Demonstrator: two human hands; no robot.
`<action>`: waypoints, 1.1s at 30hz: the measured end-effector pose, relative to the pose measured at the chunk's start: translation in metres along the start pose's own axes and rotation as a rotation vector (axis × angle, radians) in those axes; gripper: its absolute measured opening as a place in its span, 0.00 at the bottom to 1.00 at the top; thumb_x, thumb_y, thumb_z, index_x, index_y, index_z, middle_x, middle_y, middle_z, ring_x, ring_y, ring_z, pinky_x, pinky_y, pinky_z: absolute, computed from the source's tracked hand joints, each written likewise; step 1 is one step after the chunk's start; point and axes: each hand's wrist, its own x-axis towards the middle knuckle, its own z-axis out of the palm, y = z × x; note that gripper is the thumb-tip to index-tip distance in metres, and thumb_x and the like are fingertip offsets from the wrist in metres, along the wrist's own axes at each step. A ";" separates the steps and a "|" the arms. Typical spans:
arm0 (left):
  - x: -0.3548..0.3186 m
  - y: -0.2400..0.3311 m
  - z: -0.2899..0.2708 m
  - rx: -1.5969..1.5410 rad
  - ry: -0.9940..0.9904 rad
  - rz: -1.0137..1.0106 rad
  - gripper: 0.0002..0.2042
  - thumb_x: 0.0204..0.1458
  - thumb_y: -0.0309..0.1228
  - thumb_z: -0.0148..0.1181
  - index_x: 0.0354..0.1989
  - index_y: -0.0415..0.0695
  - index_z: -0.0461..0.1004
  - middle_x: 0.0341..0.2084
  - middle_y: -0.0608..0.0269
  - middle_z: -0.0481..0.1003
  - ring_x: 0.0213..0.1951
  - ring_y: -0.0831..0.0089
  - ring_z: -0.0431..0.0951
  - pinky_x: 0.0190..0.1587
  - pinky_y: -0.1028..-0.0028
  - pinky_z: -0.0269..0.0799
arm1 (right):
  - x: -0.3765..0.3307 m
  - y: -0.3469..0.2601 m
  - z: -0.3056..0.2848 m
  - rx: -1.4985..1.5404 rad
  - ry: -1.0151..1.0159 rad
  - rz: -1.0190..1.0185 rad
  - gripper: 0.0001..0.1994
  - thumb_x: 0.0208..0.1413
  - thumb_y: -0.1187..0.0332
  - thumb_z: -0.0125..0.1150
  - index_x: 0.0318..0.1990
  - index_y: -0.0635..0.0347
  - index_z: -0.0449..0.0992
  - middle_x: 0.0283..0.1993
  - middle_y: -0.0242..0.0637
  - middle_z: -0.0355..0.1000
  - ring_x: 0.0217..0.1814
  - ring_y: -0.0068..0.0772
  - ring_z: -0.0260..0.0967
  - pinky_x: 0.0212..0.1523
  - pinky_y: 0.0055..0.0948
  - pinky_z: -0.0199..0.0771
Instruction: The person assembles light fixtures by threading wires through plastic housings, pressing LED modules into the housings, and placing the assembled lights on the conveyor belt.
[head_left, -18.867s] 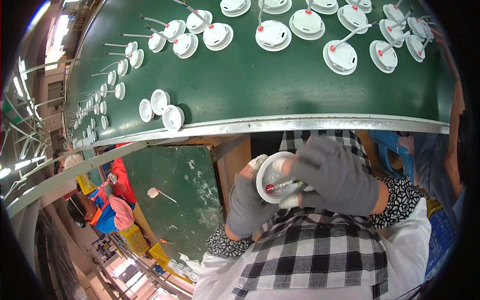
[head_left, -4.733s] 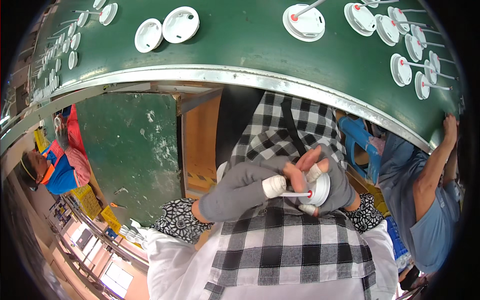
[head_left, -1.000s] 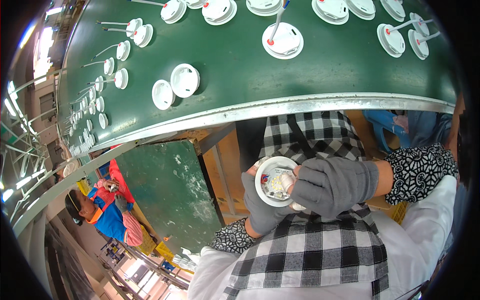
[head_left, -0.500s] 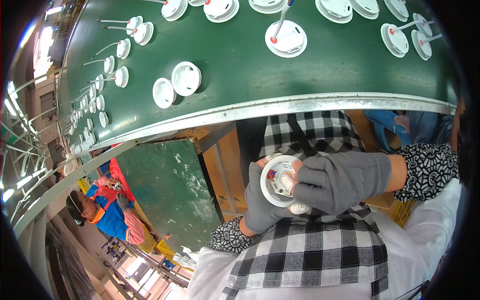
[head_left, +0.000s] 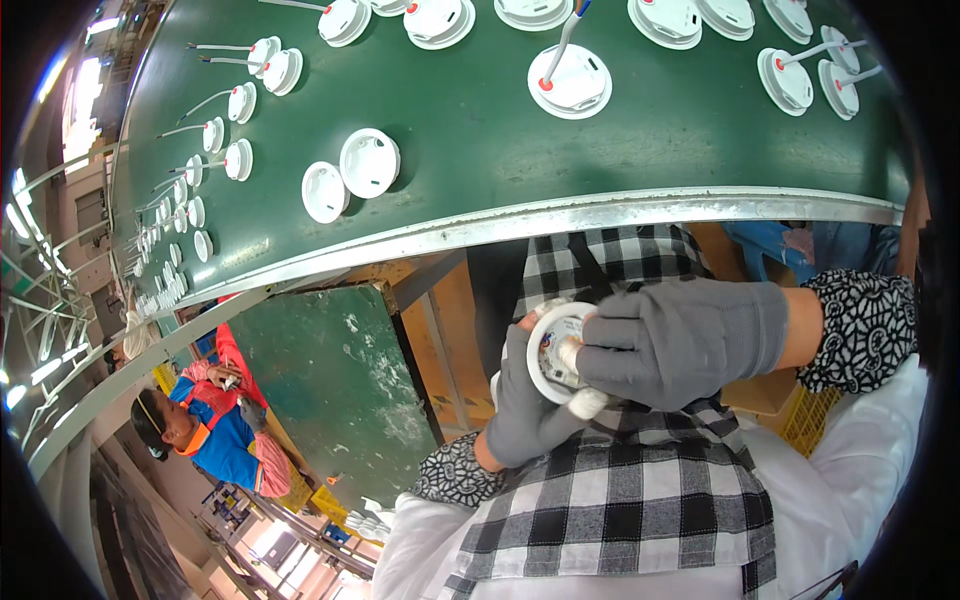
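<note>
hands work over the lap, below the belt point(head_left: 480, 110) edge. left hand point(head_left: 522, 405) cups a round white housing point(head_left: 556, 348) from behind, fingers curled on its rim to steady it. right hand point(head_left: 668, 342) covers its open face, taped fingertips pressed inside. more housings point(head_left: 369, 162) lie on the belt.

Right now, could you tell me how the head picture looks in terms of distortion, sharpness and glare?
Head view: strong fisheye, so the metal edge of the green belt bows and the corners go black; the left hand, right hand and white round part are sharp; bright glare only from lights at the far left rim.
</note>
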 end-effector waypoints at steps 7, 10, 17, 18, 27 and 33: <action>0.001 0.024 -0.011 -0.224 -0.095 -0.220 0.28 0.52 0.28 0.54 0.60 0.30 0.52 0.48 0.47 0.67 0.49 0.65 0.72 0.51 0.70 0.68 | 0.017 0.006 -0.019 -0.103 0.005 0.152 0.19 0.39 0.59 0.65 0.40 0.54 0.70 0.42 0.32 0.66 0.42 0.33 0.65 0.41 0.28 0.67; 0.002 0.023 -0.016 -0.267 -0.102 -0.261 0.24 0.54 0.26 0.48 0.60 0.32 0.56 0.47 0.48 0.69 0.48 0.68 0.73 0.50 0.71 0.68 | 0.012 0.002 -0.013 0.113 0.077 0.391 0.19 0.43 0.57 0.66 0.41 0.56 0.71 0.38 0.33 0.70 0.41 0.33 0.70 0.39 0.29 0.70; 0.014 0.028 -0.021 -0.231 -0.161 -0.359 0.24 0.52 0.28 0.48 0.58 0.34 0.56 0.50 0.51 0.68 0.51 0.68 0.72 0.54 0.70 0.67 | 0.009 -0.012 -0.002 0.985 -0.209 0.977 0.17 0.56 0.64 0.49 0.47 0.68 0.71 0.29 0.41 0.73 0.28 0.29 0.74 0.36 0.30 0.74; 0.015 0.025 -0.022 -0.257 -0.202 -0.340 0.26 0.53 0.30 0.53 0.59 0.34 0.55 0.51 0.50 0.67 0.51 0.68 0.72 0.54 0.70 0.67 | 0.010 -0.015 -0.002 0.957 -0.144 0.993 0.18 0.56 0.64 0.49 0.48 0.68 0.70 0.30 0.42 0.74 0.29 0.28 0.74 0.37 0.30 0.74; 0.007 -0.004 -0.023 -0.134 -0.404 -0.160 0.47 0.37 0.36 0.76 0.63 0.40 0.49 0.51 0.54 0.68 0.54 0.67 0.71 0.58 0.68 0.66 | 0.000 -0.018 0.025 1.145 -0.039 0.992 0.19 0.54 0.63 0.54 0.52 0.61 0.73 0.34 0.39 0.77 0.29 0.23 0.74 0.35 0.24 0.75; 0.008 -0.018 -0.015 -0.202 -0.298 -0.221 0.46 0.36 0.35 0.77 0.61 0.38 0.51 0.53 0.54 0.66 0.56 0.68 0.69 0.58 0.67 0.66 | 0.002 -0.006 0.035 1.090 0.030 1.058 0.17 0.52 0.61 0.57 0.47 0.59 0.78 0.32 0.36 0.77 0.28 0.19 0.73 0.33 0.22 0.73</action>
